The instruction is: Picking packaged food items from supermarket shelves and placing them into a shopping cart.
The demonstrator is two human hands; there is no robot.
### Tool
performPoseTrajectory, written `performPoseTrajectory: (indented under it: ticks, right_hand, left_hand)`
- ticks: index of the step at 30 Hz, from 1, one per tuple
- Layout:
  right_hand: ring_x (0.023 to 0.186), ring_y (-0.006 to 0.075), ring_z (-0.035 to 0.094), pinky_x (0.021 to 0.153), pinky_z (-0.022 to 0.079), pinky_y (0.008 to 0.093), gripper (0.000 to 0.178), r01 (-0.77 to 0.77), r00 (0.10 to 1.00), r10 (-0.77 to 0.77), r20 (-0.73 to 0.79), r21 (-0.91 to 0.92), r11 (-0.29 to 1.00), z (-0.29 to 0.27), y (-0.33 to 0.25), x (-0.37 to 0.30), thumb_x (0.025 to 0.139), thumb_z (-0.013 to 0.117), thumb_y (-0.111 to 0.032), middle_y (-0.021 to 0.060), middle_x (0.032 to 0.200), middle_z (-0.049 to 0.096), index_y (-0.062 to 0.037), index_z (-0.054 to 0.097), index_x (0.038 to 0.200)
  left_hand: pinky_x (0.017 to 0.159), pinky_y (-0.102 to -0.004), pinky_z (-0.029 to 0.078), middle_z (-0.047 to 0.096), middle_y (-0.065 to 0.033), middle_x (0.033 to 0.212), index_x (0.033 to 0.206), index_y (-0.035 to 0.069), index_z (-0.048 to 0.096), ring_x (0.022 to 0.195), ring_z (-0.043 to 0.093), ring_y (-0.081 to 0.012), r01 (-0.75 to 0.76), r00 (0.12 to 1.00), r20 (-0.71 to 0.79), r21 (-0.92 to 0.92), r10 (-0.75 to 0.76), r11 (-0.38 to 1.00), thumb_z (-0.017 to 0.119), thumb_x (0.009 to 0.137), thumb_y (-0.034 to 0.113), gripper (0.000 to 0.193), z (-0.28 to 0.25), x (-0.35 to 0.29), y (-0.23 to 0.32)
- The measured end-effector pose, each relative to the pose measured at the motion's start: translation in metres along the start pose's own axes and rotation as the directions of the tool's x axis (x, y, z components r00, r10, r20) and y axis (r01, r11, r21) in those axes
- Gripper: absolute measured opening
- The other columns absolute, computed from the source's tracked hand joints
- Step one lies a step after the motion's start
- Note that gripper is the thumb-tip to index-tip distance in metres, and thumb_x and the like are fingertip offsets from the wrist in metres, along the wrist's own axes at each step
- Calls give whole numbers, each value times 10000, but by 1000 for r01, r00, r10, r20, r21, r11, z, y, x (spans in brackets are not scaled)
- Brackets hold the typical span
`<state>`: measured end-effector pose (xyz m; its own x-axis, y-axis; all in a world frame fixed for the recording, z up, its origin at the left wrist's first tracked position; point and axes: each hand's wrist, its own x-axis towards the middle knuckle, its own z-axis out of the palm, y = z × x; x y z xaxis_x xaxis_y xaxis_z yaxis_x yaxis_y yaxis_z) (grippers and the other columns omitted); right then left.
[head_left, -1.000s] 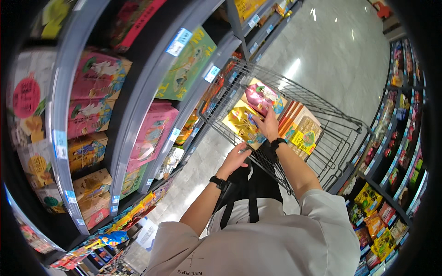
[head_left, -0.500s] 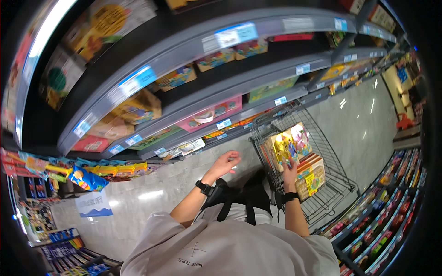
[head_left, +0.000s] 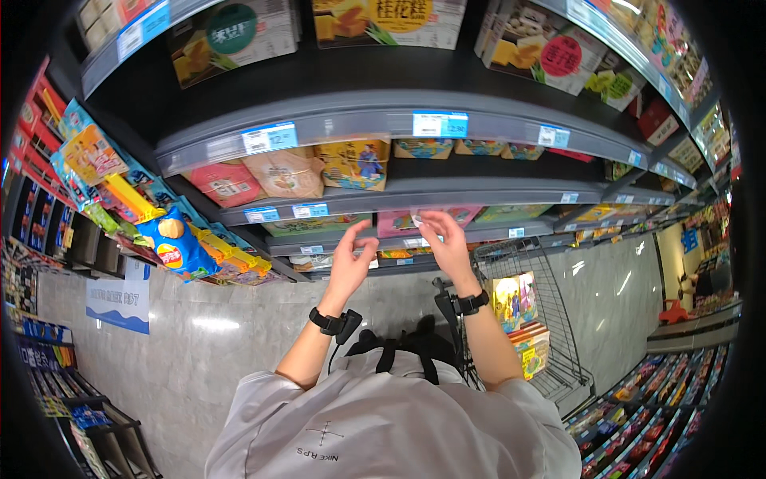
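Both my hands reach toward the lower shelves, wrists in black bands. My left hand (head_left: 351, 262) has loosely bent fingers, apart from each other, and holds nothing I can see. To its right, my right hand (head_left: 445, 241) is raised with thumb and fingers parted, in front of a pink box (head_left: 471, 214) that it partly hides. I cannot tell whether it touches the box. Just above, on the shelf, stand a yellow box with a blue figure (head_left: 353, 164), a tan wrapped package (head_left: 284, 172) and a pink-red package (head_left: 223, 184).
A wire shopping cart (head_left: 565, 339) stands at my right, with yellow picture boxes (head_left: 514, 299) and a stack of packs (head_left: 531, 349) inside. Bagged snacks, including a blue bag (head_left: 177, 243), hang at the left. Larger boxes (head_left: 384, 22) fill the upper shelf. More stocked racks are at lower right.
My right hand has left the boxes in the cart and come up to the shelf. My left hand has moved toward the shelf too. The view has turned left.
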<state>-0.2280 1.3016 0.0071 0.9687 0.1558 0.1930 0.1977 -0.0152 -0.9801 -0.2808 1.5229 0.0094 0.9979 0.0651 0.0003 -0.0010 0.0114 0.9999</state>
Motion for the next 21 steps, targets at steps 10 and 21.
performPoseTrajectory:
  ticks: [10, 21]
  right_hand:
    - [1290, 312, 487, 1063, 398, 416, 805, 141, 989, -136, 52, -112, 984, 50, -36, 106, 787, 818, -260, 231, 1377, 495, 41, 398, 1404]
    - [1044, 336, 638, 890, 500, 397, 662, 135, 977, -84, 195, -264, 955, 47, -33, 143, 779, 812, -358, 208, 1162, 654, 35, 544, 1240]
  left_hand:
    - [873, -299, 553, 391, -138, 1520, 1411, 52, 461, 1221, 550, -230, -257, 921, -278, 96, 274, 962, 643, 911, 69, 532, -24, 40, 38]
    - [934, -333, 542, 356, -174, 1531, 1435, 38, 424, 1296, 507, -263, -242, 876, -354, 268, 329, 933, 663, 902, 65, 586, -9, 61, 45]
